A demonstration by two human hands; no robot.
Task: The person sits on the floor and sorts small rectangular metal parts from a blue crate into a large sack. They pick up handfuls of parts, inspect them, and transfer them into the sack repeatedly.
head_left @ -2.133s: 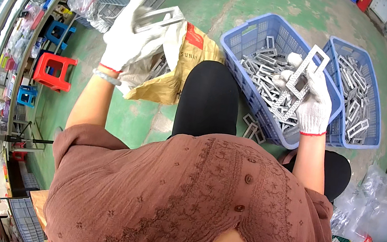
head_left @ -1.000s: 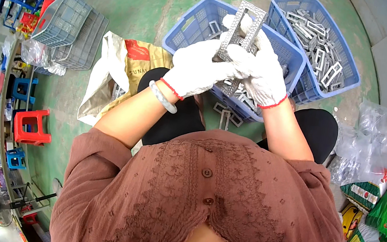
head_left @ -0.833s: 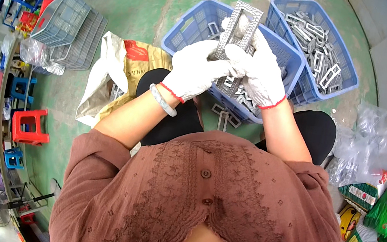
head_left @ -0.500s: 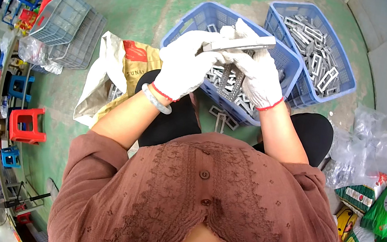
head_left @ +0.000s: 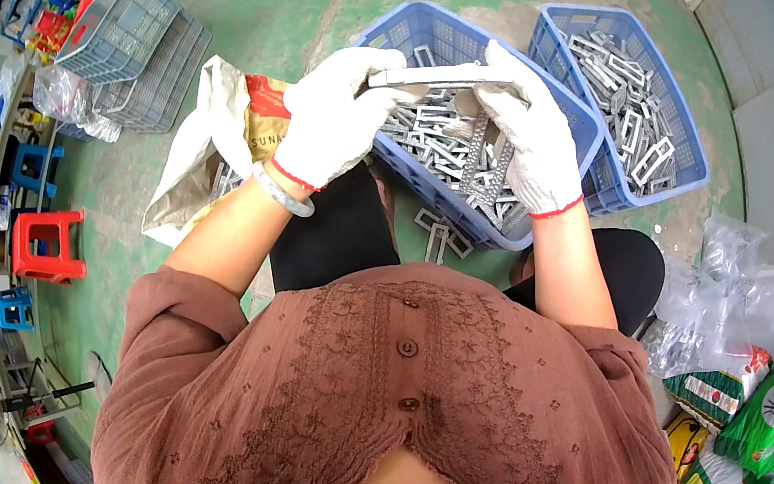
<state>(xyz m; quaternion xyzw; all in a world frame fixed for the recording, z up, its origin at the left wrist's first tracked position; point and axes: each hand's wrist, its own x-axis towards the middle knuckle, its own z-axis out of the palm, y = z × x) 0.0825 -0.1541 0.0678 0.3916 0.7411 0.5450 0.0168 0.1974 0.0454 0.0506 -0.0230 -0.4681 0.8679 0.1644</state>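
Both of my hands wear white knit gloves with red cuffs. Between them is a narrow, grey metal frame piece, held roughly level above a blue plastic basket. My left hand grips its left end with thumb and fingers, and my right hand pinches its right end. Below them, the basket contains many loose metal pieces. A long, perforated metal strip lies on that pile beneath my right hand. Several rectangular metal frames lie on the floor between my feet.
A second blue basket, full of metal frames, stands at the right. An open sack sits on the left, beyond it grey crates. Red stool and shelving are at far left; plastic bags lie right.
My hands have moved apart, with my left hand going left and slightly down. More of the held metal piece shows between them, and it is tilted less steeply.
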